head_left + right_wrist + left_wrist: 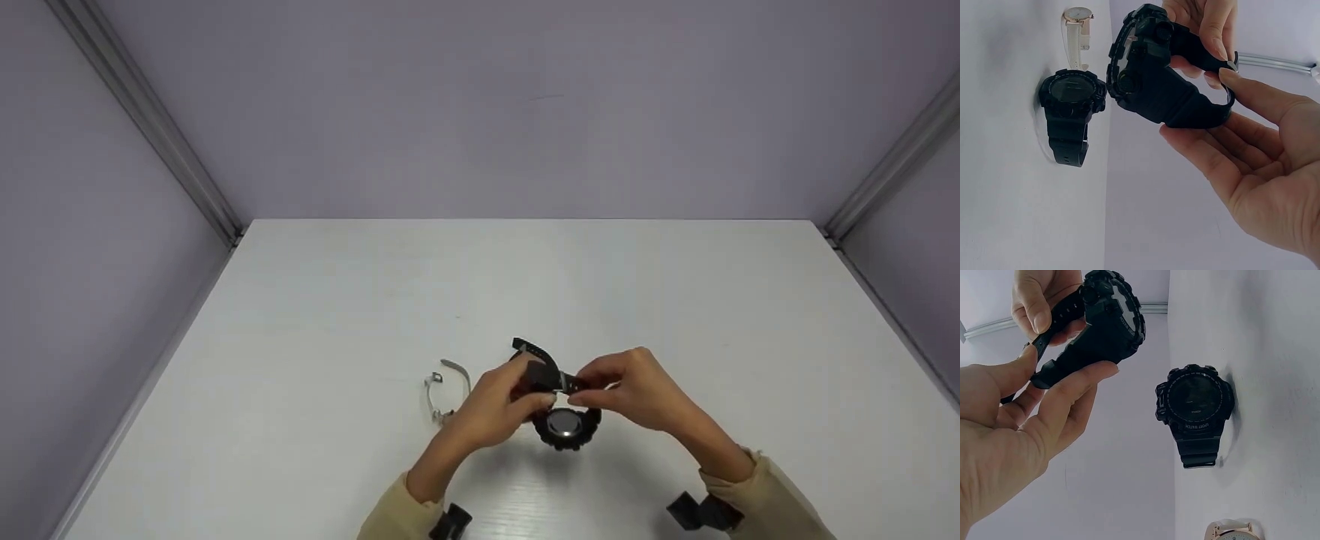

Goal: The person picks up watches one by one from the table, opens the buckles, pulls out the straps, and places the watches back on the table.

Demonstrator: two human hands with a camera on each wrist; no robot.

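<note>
Black sports watch [1151, 84] held aloft, left hand [491, 411] and right hand [637, 390] pinching its unfastened strap; second black watch [1195, 405] on table [300, 337], untouched

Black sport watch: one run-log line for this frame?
left hand: grips black sport watch strap | right hand: pinches strap buckle end | table: second black watch, rose-gold watch

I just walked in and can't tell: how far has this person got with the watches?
Set aside, perhaps done: a second watch and a pale-strapped watch sit on the table. In hand: the left hand and right hand pinch the strap of the held watch. Left: its strap tail juts free, so fastening looks unfinished.
</note>
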